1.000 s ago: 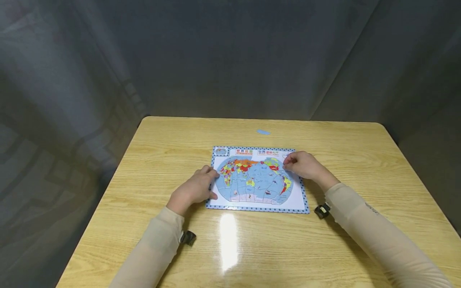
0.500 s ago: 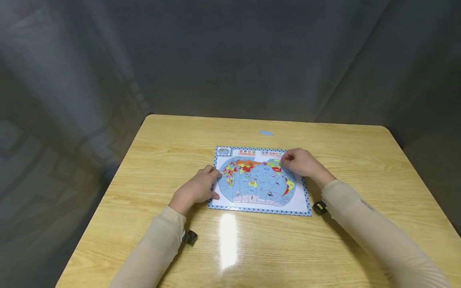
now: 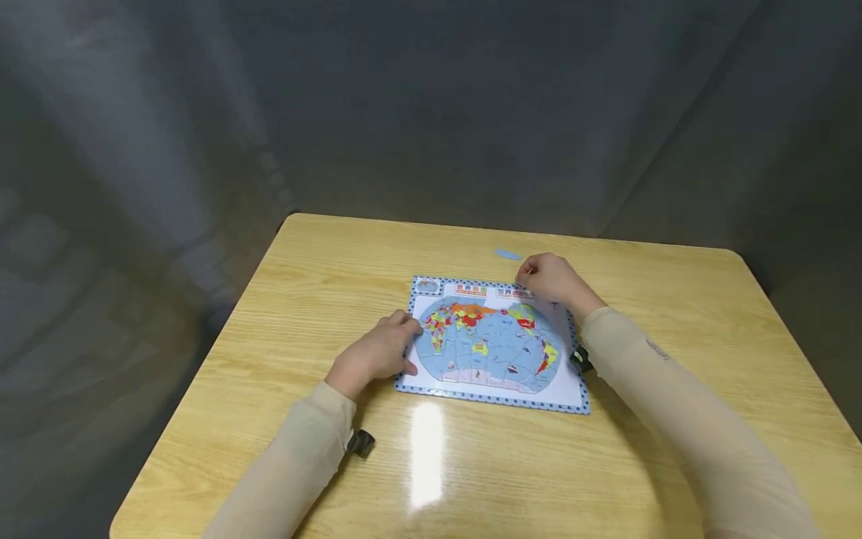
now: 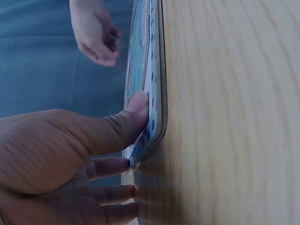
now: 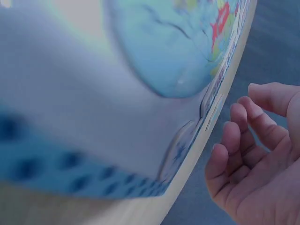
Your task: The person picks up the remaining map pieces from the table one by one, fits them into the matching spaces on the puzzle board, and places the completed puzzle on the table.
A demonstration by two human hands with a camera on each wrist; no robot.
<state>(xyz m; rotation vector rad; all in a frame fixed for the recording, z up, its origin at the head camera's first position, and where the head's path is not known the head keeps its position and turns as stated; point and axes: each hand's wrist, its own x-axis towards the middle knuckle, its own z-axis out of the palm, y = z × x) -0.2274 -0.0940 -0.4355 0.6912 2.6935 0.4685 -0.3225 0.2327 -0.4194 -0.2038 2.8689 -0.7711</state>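
Observation:
A world map jigsaw puzzle (image 3: 494, 340) lies on the table, with a white surround and a blue dotted border. A white notch shows in the map's upper edge. My left hand (image 3: 382, 349) rests at the board's left edge; in the left wrist view its thumb (image 4: 126, 123) lies on the dotted border, with the fingers stretched past the corner. Over the board's top right is my right hand (image 3: 554, 283), fingers loosely bent. Nothing shows between its thumb and fingertips in the right wrist view. Beyond the board lies a light blue puzzle piece (image 3: 508, 254), close to the right fingertips.
The wooden table (image 3: 323, 299) extends on all sides of the board. Dark grey curtain (image 3: 444, 112) hangs behind it and at both sides. A bright light reflection lies on the tabletop in front of the board.
My right hand has moved from the map's upper right, away from me past the title strip, toward the loose blue piece. My left hand stays at the board's left edge. The head view has shifted slightly.

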